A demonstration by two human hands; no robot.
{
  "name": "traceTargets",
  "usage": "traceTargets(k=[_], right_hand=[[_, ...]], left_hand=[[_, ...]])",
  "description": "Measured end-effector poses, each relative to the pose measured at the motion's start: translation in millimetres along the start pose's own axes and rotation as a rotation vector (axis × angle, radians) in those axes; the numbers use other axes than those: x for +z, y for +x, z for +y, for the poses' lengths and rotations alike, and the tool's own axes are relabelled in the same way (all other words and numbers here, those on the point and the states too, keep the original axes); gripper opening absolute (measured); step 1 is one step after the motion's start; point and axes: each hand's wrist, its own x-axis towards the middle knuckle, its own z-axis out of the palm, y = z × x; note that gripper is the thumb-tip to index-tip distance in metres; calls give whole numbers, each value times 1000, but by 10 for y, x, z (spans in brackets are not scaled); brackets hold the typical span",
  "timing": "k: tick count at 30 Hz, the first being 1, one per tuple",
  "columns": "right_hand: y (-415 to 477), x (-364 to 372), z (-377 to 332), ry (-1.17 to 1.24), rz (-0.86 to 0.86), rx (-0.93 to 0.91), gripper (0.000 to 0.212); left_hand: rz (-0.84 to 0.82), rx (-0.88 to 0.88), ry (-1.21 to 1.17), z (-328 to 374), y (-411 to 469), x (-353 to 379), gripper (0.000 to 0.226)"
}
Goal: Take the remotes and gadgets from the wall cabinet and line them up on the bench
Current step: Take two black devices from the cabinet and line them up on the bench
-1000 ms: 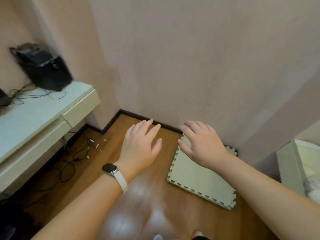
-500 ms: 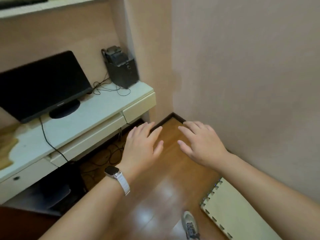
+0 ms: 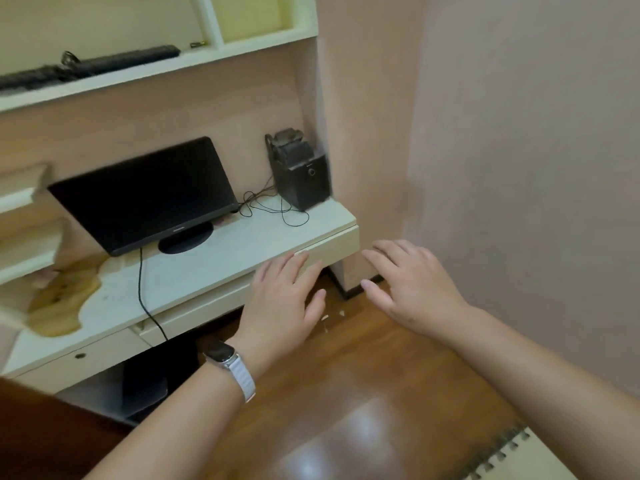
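My left hand (image 3: 284,299), with a white-strapped watch on its wrist, hovers palm down in front of the white bench (image 3: 194,271), fingers apart and empty. My right hand (image 3: 412,289) hovers beside it near the wall corner, also spread and empty. Up on the wall cabinet (image 3: 166,69) shelf lie long black gadgets (image 3: 124,60), blurred, and a small dark item (image 3: 198,45). Both hands are well below that shelf.
A black monitor (image 3: 145,192) stands on the bench with a cable hanging over the front edge. A black speaker box (image 3: 301,171) with loose wires sits at the bench's right end. A foam mat (image 3: 526,459) lies on the wooden floor at lower right. Pink wall on the right.
The view has swung left and upward from the floor corner, bringing the monitor, bench and cabinet shelf into sight. Both hands stay spread and empty in front of me.
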Motion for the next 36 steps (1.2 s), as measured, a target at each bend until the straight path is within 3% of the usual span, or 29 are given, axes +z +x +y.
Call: traceTargets(k=[8,25,36], right_hand=[[850,237,35,-6,16,-63,52],[3260,616,-245,-175,103,-60,54],[4273,675,83,-173,188,-92,50]], left_hand=[[57,-73,-16,-543,598,47,49],[191,-12,-57,-2462,2366,370,45],[295,15,-91,-2853,3364,422,44]])
